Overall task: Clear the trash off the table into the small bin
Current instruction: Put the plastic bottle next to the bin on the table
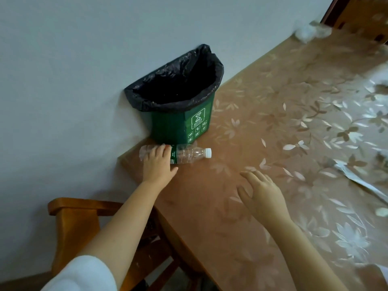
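Note:
An empty clear plastic bottle point(189, 153) with a white cap and green label lies on its side at the table's left corner, just in front of the bin. My left hand point(157, 164) rests over its middle, fingers curled onto it. The small green bin point(180, 124), lined with a black bag, stands against the wall. My right hand point(262, 192) hovers flat over the tablecloth with fingers apart, holding nothing.
The table point(262, 127) has a brown floral cloth. White crumpled tissue point(304, 33) lies at the far end by the wall. Paper scraps point(357, 179) lie at the right edge. A wooden chair point(84, 219) stands below the table's left corner.

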Motion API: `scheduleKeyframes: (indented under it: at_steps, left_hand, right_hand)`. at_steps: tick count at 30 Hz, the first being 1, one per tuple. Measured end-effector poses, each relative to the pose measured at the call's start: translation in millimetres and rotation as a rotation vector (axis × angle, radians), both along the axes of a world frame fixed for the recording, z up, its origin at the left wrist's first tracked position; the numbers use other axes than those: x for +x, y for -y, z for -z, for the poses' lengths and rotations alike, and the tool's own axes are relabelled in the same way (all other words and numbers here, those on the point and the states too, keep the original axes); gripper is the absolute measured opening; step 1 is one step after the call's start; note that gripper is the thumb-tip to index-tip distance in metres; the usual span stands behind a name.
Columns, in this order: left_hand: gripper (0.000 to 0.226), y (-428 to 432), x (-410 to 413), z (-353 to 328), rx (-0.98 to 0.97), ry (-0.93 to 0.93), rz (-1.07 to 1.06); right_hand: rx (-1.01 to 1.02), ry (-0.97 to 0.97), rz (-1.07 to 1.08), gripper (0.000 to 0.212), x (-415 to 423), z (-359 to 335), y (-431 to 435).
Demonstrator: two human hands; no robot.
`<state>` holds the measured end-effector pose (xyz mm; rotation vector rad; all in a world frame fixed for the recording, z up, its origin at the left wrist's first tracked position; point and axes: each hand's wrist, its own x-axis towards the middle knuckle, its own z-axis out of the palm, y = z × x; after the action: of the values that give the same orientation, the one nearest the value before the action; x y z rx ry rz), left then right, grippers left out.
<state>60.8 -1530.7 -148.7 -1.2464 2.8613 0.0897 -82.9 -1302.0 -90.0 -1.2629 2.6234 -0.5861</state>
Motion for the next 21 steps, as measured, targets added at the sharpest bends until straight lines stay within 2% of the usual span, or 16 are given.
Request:
scheduleKeyframes:
  at_steps: [5, 14, 17, 21]
  left_hand:
    - [0.075, 9.7, -14.7, 12.5, -0.023, 0.114, 0.026]
    - [0.068, -0.7, -20.6, 18.9, -0.074, 0.117, 0.038]
    - [0.067, -19.4, -10.9, 12.9, -0.042, 0.038, 0.012]
    - [0.07, -54.2, 10.0, -10.8, -0.007, -0.195, -0.059]
  right_hand:
    - [0.004, 0.004, -0.007, 0.033, -18.2, 12.7, 11.1]
    - [-0.065, -0.067, -0.061, 0.035, -29.4, 16.6, 16.7]
    - [-0.086, -0.077, -0.078, 0.036, -28.1, 14.2, 17.0]
    - [-0.115, -0.1, -0.097, 0.037, -24.0, 5.8, 18.7]
